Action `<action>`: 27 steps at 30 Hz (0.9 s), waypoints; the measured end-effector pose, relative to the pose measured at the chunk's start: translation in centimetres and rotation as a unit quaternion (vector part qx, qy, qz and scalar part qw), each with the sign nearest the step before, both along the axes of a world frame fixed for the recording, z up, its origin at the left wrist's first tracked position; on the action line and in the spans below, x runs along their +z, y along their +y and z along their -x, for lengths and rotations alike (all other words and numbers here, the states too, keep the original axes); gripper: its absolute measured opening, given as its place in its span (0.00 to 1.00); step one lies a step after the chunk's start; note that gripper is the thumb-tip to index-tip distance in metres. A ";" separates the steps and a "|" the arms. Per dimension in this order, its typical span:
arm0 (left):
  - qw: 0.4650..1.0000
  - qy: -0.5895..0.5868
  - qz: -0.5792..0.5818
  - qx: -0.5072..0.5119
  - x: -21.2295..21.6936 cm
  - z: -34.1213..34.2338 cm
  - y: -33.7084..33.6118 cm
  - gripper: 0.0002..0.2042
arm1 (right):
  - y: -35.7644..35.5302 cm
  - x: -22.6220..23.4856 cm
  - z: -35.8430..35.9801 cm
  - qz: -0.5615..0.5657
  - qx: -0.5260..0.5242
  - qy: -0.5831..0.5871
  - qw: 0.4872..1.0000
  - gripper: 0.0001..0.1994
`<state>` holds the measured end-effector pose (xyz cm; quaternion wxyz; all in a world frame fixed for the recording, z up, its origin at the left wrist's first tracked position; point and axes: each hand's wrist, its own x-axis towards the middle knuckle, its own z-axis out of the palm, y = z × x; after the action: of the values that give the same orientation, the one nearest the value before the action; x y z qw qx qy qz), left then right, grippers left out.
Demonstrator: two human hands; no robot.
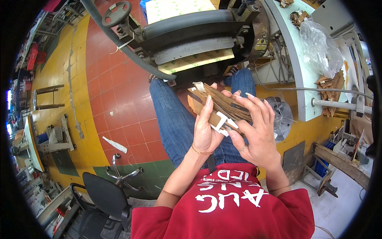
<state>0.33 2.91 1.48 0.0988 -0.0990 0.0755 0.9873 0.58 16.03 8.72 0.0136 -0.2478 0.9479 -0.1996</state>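
Note:
Over my lap in blue jeans, both hands hold a stack of thin brown cut pieces (223, 104) with dark marks and a small white tab at its lower end. My left hand (207, 133) cups the stack from the left, fingers upright along its edge. My right hand (256, 131) grips it from the right, with the thumb near the white tab and the fingers spread over the top.
A roller machine (191, 36) with a grey corrugated hose (119, 44) stands in front of my knees. A white work table (296, 59) at right carries a clear plastic bag and more brown pieces (330, 85). A black swivel chair (101, 195) is at lower left on the red tile floor.

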 end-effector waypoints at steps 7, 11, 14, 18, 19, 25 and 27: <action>0.998 0.001 0.062 0.008 0.0 -0.3 0.4 0.17 | -0.4 -0.1 -0.6 0.096 -0.123 -0.035 0.987 0.17; 0.990 0.045 0.130 0.022 0.3 -0.4 0.2 0.18 | -0.4 0.1 -0.7 0.142 -0.142 -0.037 0.979 0.15; 0.981 0.092 0.166 0.042 0.3 -0.2 0.0 0.18 | -0.6 0.1 -0.6 0.180 -0.139 -0.065 0.972 0.12; 0.981 0.093 0.168 0.027 0.3 -0.3 -0.1 0.18 | -0.8 -0.3 -0.5 0.156 -0.150 -0.028 0.976 0.08; 0.983 0.089 0.158 0.027 0.3 -0.3 0.0 0.18 | -0.8 -0.5 -0.5 0.142 -0.143 -0.009 0.979 0.07; 0.994 0.065 0.083 0.034 -0.3 0.2 -0.3 0.18 | -0.3 -1.2 -0.5 0.313 -0.174 -0.029 0.933 0.05; 0.994 0.066 0.070 0.046 -0.5 0.5 -0.9 0.18 | 0.5 -1.2 -0.1 0.437 -0.201 -0.059 0.875 0.04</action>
<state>-0.12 2.00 0.96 0.0405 -0.0436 0.1459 0.9875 0.66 16.55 7.48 -0.0805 -0.0207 0.7910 -0.6061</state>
